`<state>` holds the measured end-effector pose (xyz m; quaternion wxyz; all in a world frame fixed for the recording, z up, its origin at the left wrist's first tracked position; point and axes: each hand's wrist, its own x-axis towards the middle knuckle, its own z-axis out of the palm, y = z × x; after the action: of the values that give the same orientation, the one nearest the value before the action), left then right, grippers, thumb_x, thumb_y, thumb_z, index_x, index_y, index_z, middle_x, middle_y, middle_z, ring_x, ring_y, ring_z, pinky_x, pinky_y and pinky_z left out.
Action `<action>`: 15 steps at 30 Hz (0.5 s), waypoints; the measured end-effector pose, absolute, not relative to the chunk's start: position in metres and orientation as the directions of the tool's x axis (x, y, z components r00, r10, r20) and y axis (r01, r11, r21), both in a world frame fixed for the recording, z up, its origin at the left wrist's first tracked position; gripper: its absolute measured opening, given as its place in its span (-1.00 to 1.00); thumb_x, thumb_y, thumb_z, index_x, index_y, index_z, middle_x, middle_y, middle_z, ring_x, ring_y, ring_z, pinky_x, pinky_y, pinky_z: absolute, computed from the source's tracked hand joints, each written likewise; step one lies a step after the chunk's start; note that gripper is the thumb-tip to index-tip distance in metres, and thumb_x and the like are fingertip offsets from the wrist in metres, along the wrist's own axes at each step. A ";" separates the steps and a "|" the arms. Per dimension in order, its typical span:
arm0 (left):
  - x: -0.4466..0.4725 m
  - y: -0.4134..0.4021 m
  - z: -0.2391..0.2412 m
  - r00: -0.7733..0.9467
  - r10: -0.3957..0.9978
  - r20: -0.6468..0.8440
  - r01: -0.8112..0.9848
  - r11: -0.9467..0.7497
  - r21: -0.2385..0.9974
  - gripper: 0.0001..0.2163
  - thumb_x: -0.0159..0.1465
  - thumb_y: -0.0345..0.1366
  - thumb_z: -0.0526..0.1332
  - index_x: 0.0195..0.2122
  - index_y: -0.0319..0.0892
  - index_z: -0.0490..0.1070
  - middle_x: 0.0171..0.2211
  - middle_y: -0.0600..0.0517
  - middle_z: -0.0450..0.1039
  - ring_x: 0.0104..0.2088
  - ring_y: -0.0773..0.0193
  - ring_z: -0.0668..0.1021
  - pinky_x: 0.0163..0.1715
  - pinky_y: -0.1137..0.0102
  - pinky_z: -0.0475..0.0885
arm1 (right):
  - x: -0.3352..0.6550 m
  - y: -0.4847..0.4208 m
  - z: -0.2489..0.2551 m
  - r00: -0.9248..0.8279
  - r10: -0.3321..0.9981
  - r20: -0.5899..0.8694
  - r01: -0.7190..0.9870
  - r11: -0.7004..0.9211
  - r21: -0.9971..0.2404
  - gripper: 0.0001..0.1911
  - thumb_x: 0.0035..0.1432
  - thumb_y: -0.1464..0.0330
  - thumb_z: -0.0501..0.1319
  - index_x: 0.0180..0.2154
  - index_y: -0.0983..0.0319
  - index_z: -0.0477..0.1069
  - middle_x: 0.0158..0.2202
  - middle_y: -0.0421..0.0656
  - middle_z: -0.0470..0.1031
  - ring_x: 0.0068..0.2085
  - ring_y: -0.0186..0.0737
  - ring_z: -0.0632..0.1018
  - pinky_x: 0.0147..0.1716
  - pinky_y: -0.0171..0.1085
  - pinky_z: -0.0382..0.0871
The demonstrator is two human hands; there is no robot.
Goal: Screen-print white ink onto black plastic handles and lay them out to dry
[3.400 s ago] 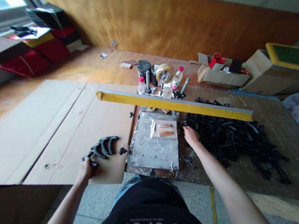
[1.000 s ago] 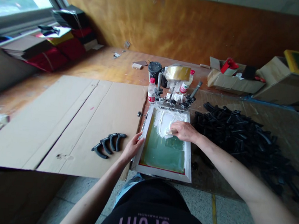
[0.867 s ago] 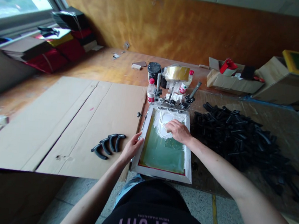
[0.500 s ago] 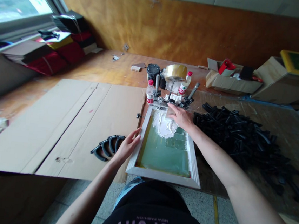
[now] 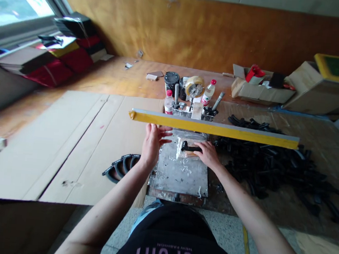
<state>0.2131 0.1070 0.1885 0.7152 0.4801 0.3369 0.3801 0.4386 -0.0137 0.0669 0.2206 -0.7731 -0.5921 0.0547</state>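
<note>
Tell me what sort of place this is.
Probably a small screen-printing workshop. A yellow-edged screen frame is tilted up over a metal plate, a jar and tape roll sit behind it, and a heap of black plastic handles lies to its right.

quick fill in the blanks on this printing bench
The right hand touches a ____ curved part on the metal plate.
The raised screen frame shows a ____ edge.
The row of curved parts near the left hand lies on ____.
The big pile of parts lies on the plate's ____ side.
Missing: black; yellow; cardboard; right.
</note>
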 end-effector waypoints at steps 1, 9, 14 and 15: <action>0.213 0.095 0.176 0.533 0.815 -0.229 -0.151 0.358 0.922 -0.47 0.25 0.17 0.10 0.01 -0.18 0.34 -0.16 -0.14 0.55 -0.25 0.21 0.60 -0.36 0.38 0.50 | 0.424 -0.013 0.070 0.283 0.940 0.191 0.905 -0.197 -0.376 -0.74 0.12 0.32 0.34 -0.11 0.16 0.50 -0.17 -0.09 0.51 -0.06 -0.07 0.45 -0.02 -0.11 0.31; 0.152 0.044 0.088 0.459 0.687 -0.564 0.073 0.603 0.794 -0.55 0.18 0.11 0.22 -0.22 -0.24 0.41 -0.33 -0.09 0.57 -0.34 0.16 0.63 -0.46 0.39 0.48 | 0.342 -0.034 0.097 -0.109 0.953 0.281 0.906 0.211 -0.366 -0.82 0.26 0.34 0.21 -0.10 0.12 0.50 -0.24 -0.15 0.52 -0.15 -0.19 0.47 -0.12 -0.22 0.34; 0.034 0.080 0.039 -0.091 0.796 -0.599 0.196 0.604 0.773 -0.57 0.35 -0.04 -0.12 -0.36 -0.24 0.38 -0.48 -0.09 0.53 -0.54 0.26 0.54 -0.55 0.41 0.44 | 0.428 -0.108 0.067 0.445 0.895 -0.047 0.875 -0.445 -0.191 -0.90 0.23 0.44 0.20 -0.21 0.20 0.48 -0.24 -0.08 0.55 -0.18 -0.15 0.54 -0.22 -0.26 0.35; 0.013 0.086 0.029 -0.156 0.797 -0.584 0.272 0.603 0.750 -0.59 0.34 -0.07 -0.16 -0.36 -0.22 0.35 -0.52 -0.08 0.51 -0.57 0.25 0.52 -0.56 0.39 0.44 | 0.445 -0.126 0.058 0.537 0.834 -0.127 0.828 -0.550 -0.106 -0.87 0.20 0.46 0.20 -0.18 0.21 0.46 -0.25 -0.05 0.55 -0.18 -0.12 0.55 -0.24 -0.25 0.35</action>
<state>0.0126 0.0860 0.0295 0.5331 0.3715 0.7192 0.2461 0.4450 -0.1261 0.0585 0.0165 -0.8766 -0.4740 0.0816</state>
